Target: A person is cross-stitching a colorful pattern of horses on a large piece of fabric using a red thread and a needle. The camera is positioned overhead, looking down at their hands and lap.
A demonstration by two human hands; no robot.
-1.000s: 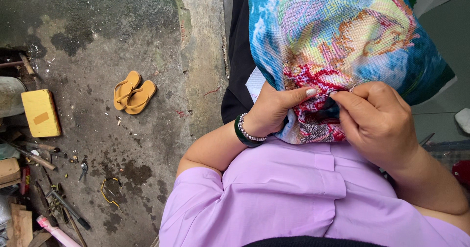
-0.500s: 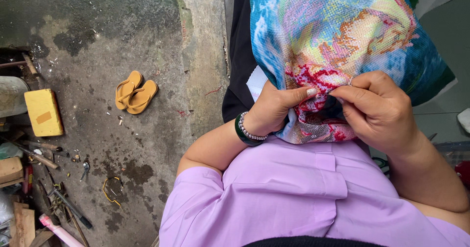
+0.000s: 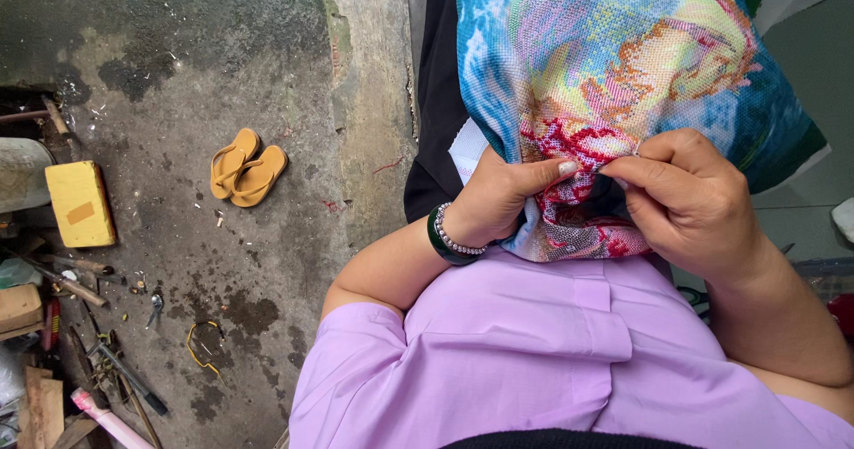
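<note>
Multicoloured cross-stitch embroidery cloth (image 3: pixel 614 67): lower edge pinched between your left hand (image 3: pixel 498 196) and right hand (image 3: pixel 694 200), fingertips facing, both closed on it.

Home yard — stained concrete floor (image 3: pixel 222 49), sandals (image 3: pixel 246 167), tools (image 3: pixel 124 369)

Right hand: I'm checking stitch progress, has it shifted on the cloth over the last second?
Yes. The right hand has crept slightly up the embroidered cloth, its fingertips nearer the left hand thumb on the red patch.

The embroidered cloth (image 3: pixel 614 76) runs off the top edge; right fingers (image 3: pixel 640 178) perhaps pinch something too small to tell.
</note>
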